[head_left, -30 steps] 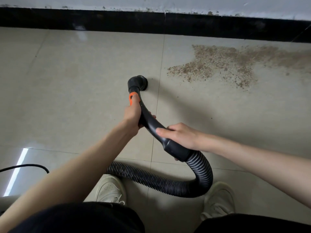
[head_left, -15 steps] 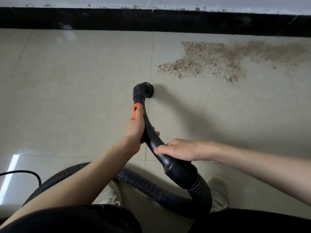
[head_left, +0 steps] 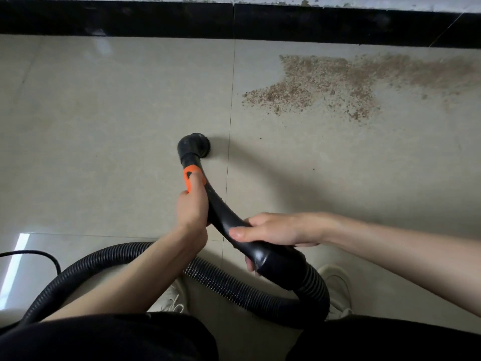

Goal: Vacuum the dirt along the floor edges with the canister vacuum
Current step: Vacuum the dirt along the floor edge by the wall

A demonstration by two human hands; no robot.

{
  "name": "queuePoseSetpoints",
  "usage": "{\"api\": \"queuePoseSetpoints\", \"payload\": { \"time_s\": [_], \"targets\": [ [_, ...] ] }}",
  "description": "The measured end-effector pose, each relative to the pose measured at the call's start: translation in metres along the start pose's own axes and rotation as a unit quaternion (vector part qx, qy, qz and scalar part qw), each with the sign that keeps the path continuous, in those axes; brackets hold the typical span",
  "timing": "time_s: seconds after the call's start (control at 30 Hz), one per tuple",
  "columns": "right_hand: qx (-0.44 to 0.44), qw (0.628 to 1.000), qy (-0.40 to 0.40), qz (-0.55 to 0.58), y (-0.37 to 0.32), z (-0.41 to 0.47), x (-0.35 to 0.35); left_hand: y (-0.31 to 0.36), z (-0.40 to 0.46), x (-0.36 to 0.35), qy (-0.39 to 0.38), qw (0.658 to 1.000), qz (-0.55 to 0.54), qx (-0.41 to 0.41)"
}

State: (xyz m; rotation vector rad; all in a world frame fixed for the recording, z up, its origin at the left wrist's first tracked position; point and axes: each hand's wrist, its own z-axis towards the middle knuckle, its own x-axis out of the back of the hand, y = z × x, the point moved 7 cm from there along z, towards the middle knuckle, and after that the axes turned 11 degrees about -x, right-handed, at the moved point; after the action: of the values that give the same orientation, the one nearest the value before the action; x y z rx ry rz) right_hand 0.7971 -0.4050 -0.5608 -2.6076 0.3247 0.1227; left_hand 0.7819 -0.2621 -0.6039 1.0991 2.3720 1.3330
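Floor (head_left: 104,126): pale glossy tiles w/ thin grout lines, black skirting strip (head_left: 234,20) along far edge. Brown granular dirt patch (head_left: 325,84) on right tile, near skirting, not touching it; thins out twd right. A few stray specks nearer centre. Round brush nozzle (head_left: 195,147) rests on floor just left of vertical grout line, well apart from dirt. Ribbed black hose (head_left: 221,282) loops across near tiles. Thin black cable (head_left: 39,255) at left. Two pale shoes (head_left: 338,285) on floor.

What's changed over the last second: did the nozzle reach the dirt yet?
No. The brush nozzle has drawn back from the black baseboard toward the person, and more corrugated hose now loops at lower left. The left hand and right hand keep gripping the wand; the dirt patch looks untouched.
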Motion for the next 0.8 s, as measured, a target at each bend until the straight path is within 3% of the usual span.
{"api": "queuePoseSetpoints", "payload": {
  "time_s": [0.1,0.23,0.47,0.67,0.8],
  "targets": [
    [0.031,0.997,0.063,-0.040,-0.020,0.001,0.013,0.009,0.008,0.017,0.052,0.998,-0.039,0.002],
    [0.081,0.961,0.184,-0.187,-0.042,0.003,0.026,0.014,0.013,0.023,0.068,0.994,-0.082,0.004],
    [0.018,0.995,0.061,-0.074,-0.016,0.000,0.043,-0.011,-0.001,0.011,0.021,0.987,-0.145,0.059],
    [0.026,0.969,0.173,-0.174,-0.011,0.001,0.046,-0.017,-0.017,-0.012,-0.037,0.997,-0.060,0.016],
    [0.038,0.958,0.218,-0.180,-0.007,-0.001,0.049,-0.014,-0.019,-0.029,-0.085,0.994,-0.060,0.019]
  ]
}}
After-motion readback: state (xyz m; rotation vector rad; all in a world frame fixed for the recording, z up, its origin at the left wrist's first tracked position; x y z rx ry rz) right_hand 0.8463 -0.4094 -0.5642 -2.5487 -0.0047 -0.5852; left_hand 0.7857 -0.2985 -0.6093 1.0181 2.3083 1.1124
